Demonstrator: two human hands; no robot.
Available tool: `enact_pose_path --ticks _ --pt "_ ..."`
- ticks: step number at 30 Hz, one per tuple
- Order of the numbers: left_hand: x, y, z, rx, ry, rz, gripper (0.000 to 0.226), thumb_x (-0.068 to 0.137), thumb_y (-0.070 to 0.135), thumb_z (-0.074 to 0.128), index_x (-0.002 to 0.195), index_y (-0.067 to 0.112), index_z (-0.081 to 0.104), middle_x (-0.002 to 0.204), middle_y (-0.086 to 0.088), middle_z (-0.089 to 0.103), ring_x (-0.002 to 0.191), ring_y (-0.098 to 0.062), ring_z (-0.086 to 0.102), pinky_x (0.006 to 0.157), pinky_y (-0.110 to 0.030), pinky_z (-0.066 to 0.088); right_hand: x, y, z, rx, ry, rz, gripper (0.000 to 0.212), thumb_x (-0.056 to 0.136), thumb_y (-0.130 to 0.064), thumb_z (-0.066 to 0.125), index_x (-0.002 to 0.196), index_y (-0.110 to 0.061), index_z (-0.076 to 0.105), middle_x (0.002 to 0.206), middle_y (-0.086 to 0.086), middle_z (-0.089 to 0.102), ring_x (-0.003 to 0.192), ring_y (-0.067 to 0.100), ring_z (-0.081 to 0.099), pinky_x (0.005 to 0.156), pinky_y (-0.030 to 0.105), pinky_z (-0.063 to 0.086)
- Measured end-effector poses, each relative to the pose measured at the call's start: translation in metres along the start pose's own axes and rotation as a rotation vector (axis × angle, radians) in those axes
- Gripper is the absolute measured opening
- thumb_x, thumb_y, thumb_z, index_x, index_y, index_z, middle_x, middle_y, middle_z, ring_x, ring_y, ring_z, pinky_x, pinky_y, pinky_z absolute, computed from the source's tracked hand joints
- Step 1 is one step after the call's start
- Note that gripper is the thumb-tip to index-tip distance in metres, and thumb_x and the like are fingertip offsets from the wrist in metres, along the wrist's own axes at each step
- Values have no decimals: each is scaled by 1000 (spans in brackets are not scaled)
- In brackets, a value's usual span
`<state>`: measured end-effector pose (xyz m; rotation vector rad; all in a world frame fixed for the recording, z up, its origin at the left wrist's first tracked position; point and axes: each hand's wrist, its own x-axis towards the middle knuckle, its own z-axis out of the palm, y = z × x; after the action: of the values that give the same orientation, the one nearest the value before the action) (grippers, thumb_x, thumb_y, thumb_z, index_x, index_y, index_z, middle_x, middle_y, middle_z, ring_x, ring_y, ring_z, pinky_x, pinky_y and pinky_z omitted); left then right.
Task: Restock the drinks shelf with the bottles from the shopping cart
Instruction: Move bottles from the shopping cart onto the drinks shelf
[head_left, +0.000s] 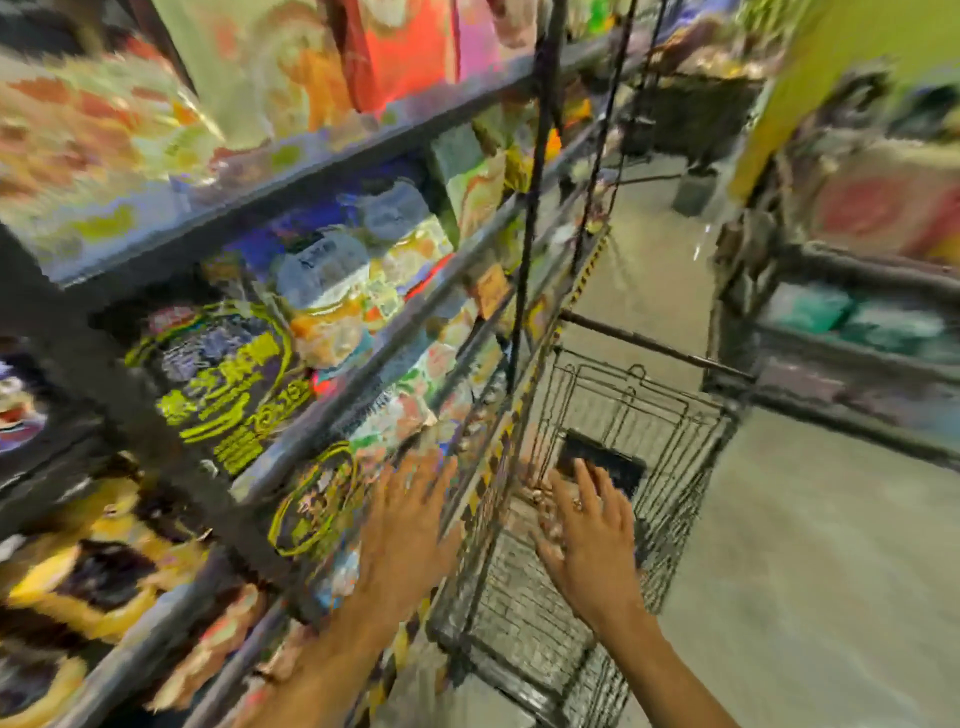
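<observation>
Wire shopping cart (670, 415): stands at five o'clock in the view, close against the foot of the shelving, open top facing up; carries a black panel (602, 462) on its inner wall.
Cart load: too blurred to name; shows only small pale rounded shapes (540, 499) at the basket's nine o'clock side, under the right fingertips.
Right hand (592, 540): hovers over the basket, palm down, fingers straight and spread, holds nothing; wears a ring (576, 503) on one finger.
Left hand (405, 525): sits at nine o'clock of the right hand, in front of a lower shelf edge, fingers spread, grips nothing; cannot tell whether it touches the shelf.
Shelving (291, 171): fills nine to twelve o'clock, grey tiers packed with bright packets, black-and-yellow packets (223, 395) at mid height; bears a yellow-black striped strip (587, 275) along a lower edge.
Second rack (857, 322): stands at three o'clock, across the aisle.
Floor (805, 545): pale grey, at four o'clock.
</observation>
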<state>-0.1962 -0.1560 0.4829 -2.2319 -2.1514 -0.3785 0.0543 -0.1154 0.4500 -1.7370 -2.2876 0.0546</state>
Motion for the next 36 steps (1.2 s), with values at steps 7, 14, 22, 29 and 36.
enact_pose_path --ticks 7,14,22,29,36 --pt "88 75 69 -40 -191 149 76 86 53 53 155 20 41 161 -9 37 146 -33 36 116 -47 17 0 99 23 4 -106 273 80 91 -67 57 160 -34 31 173 5 18 158 34 16 125 53 21" --pt "165 98 145 -65 -298 263 78 90 60 39 158 22 34 165 -7 30 150 -33 30 117 -47 17 34 144 61 27 -187 411 79 96 -70 43 163 -34 22 174 6 11 160 34 7 126 51 11" --pt "263 106 271 -155 -470 312 73 92 54 49 156 21 36 161 -7 37 149 -32 31 118 -54 33 97 184 144 93 -223 614 83 96 -65 52 163 -39 11 174 2 10 160 32 6 127 51 10" --pt "303 109 394 -94 -596 353 75 93 58 47 157 22 32 161 -8 39 149 -32 31 118 -55 32 135 228 248 134 -326 751 82 97 -67 46 165 -34 11 174 4 1 160 32 0 129 52 11" --pt "306 106 515 -56 -735 221 75 91 64 46 155 30 29 163 -6 34 143 -31 41 110 -60 38 131 266 364 203 -426 883 87 96 -56 58 162 -32 8 171 12 17 156 38 18 123 53 27"
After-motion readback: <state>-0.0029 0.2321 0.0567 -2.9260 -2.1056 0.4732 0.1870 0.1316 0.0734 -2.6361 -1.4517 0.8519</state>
